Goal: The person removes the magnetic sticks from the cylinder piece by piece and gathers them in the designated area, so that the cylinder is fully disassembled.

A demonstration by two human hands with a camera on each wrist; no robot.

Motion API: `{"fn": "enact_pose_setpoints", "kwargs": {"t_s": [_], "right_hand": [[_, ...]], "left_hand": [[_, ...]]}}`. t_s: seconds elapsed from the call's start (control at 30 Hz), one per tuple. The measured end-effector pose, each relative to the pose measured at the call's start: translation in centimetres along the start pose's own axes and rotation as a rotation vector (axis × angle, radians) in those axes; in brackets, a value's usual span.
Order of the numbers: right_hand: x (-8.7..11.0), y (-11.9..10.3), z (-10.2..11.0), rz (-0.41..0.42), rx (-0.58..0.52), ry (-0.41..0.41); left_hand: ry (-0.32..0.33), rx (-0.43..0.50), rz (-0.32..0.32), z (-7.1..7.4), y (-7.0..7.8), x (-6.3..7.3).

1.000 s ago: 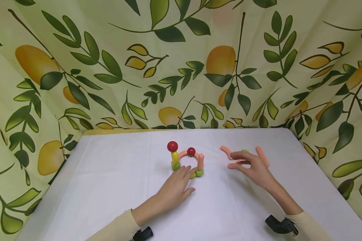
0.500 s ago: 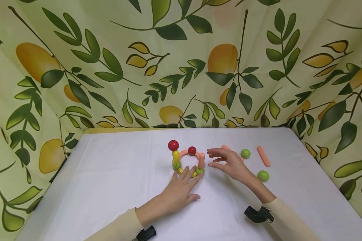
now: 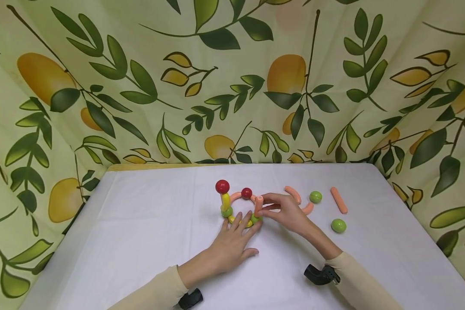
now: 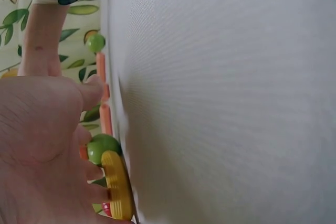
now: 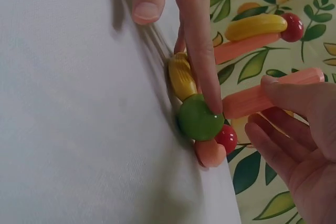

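Note:
A ring of curved toy building sticks and balls lies on the white-covered table. My left hand rests its spread, straight fingers on the ring's near side, by the yellow curved stick. One fingertip touches the green ball at the right corner. My right hand pinches the upright salmon stick above that ball; its lower end is at or very near the ball. A red ball forms the far side. On the left green ball a yellow stick stands, topped by a red ball.
Loose pieces lie right of my right hand: a curved salmon stick, another curved one, a green ball, a straight salmon stick and a nearer green ball. A patterned curtain hangs behind the table.
My right hand has left the loose pieces, moved left and taken hold of the upright salmon stick. The left hand has shifted slightly right, its fingers still on the ring.

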State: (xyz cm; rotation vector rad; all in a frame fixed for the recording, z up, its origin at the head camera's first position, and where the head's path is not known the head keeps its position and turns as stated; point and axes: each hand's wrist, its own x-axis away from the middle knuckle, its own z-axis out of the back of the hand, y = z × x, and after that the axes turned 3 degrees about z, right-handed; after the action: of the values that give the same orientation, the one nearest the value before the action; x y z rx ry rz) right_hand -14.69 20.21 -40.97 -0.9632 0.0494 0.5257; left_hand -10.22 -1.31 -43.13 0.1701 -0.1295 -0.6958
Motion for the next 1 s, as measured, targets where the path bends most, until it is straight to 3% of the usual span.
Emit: {"fn": "enact_pose_setpoints", "kwargs": {"t_s": [0.3, 0.53, 1.0], "right_hand": [[-0.05, -0.31, -0.53, -0.058, 0.036, 0.012], [-0.03, -0.27, -0.55, -0.042, 0.058, -0.002], [-0.06, 0.05, -0.46, -0.087, -0.004, 0.01]], "left_hand": [[0.012, -0.031, -0.001, 0.14, -0.05, -0.21], [0.01, -0.025, -0.003, 0.26, -0.11, -0.24], [-0.016, -0.097, 0.011, 0.45, 0.12, -0.74]]}}
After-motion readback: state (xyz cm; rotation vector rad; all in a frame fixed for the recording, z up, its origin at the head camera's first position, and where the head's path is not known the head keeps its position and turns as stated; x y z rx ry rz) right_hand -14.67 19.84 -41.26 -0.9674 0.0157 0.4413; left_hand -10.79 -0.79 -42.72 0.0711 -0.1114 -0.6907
